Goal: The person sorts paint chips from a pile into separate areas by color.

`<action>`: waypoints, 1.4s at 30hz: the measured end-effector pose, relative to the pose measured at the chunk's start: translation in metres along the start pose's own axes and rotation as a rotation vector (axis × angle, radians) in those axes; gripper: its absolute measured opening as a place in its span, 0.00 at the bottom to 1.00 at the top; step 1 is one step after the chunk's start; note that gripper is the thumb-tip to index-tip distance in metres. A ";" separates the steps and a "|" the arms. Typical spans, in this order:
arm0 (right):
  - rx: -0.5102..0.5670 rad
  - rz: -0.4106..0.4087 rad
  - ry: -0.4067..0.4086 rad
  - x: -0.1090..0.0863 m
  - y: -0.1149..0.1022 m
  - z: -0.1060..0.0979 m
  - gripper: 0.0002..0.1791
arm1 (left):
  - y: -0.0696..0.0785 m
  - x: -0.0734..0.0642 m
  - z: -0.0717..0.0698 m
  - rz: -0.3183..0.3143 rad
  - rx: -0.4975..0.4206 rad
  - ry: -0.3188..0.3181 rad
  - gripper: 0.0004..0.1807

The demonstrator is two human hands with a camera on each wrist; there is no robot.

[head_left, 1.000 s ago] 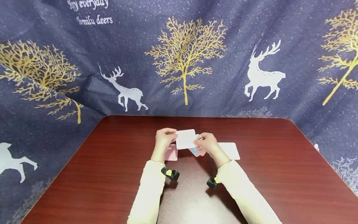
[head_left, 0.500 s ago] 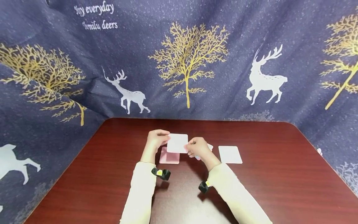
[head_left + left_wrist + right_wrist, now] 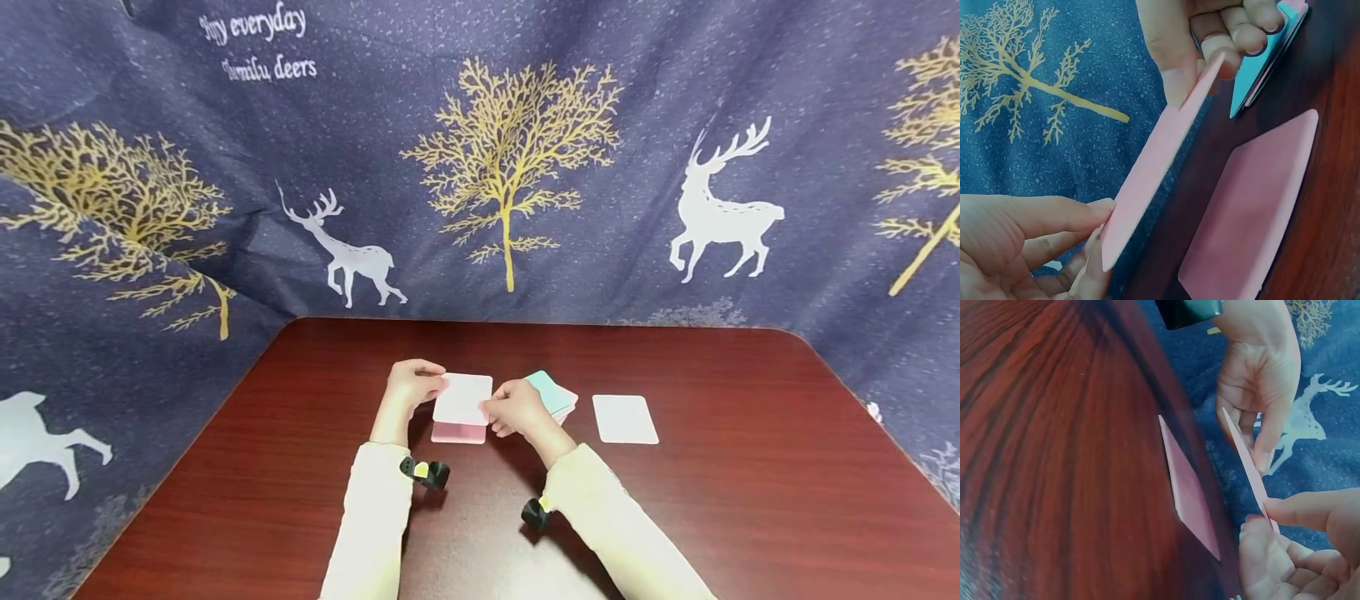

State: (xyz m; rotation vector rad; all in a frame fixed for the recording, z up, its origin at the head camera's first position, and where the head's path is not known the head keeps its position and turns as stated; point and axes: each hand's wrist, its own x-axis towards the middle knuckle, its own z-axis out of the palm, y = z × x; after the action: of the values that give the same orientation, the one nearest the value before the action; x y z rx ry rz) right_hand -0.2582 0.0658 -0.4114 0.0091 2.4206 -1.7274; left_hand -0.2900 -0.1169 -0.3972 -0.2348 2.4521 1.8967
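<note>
Both hands hold one pale pink card (image 3: 462,397) just above the dark red table (image 3: 300,467). My left hand (image 3: 415,385) pinches its left edge, and my right hand (image 3: 512,408) pinches its right edge. The card (image 3: 1154,162) hangs flat and level over a second pink card (image 3: 457,432) lying on the table (image 3: 1254,212). In the right wrist view the held card (image 3: 1244,459) is edge-on between the fingers of the two hands, with the lying card (image 3: 1188,490) below it.
A small stack of cards with a teal one on top (image 3: 551,393) lies right of my right hand. Farther right lies a single white card (image 3: 625,418). A blue cloth with deer and trees (image 3: 510,167) walls in the table's back and sides.
The two hands have carried the card leftward and down, from near the teal stack to just above the pink card on the table. The teal stack is now uncovered.
</note>
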 end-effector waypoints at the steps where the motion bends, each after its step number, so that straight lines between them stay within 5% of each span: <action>1: -0.002 0.005 -0.005 -0.001 0.001 0.001 0.07 | -0.001 0.000 0.000 -0.003 0.015 0.001 0.14; 8: -0.017 0.034 -0.041 -0.003 0.003 0.005 0.09 | -0.002 0.000 0.001 -0.006 0.126 -0.009 0.12; 15: -0.084 0.037 -0.040 -0.002 0.005 0.005 0.09 | -0.004 0.002 0.001 -0.050 0.139 -0.052 0.12; 30: -0.252 -0.032 -0.045 -0.001 0.007 0.009 0.11 | -0.014 0.005 0.001 -0.073 0.162 -0.082 0.13; 42: -0.373 -0.088 -0.027 0.002 0.006 0.011 0.12 | -0.014 0.006 0.002 -0.032 0.320 -0.071 0.13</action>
State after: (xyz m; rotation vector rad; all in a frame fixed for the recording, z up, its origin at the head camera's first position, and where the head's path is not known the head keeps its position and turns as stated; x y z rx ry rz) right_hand -0.2585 0.0577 -0.4212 -0.1683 2.7185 -1.2699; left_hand -0.2942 -0.1192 -0.4115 -0.1904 2.6344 1.4433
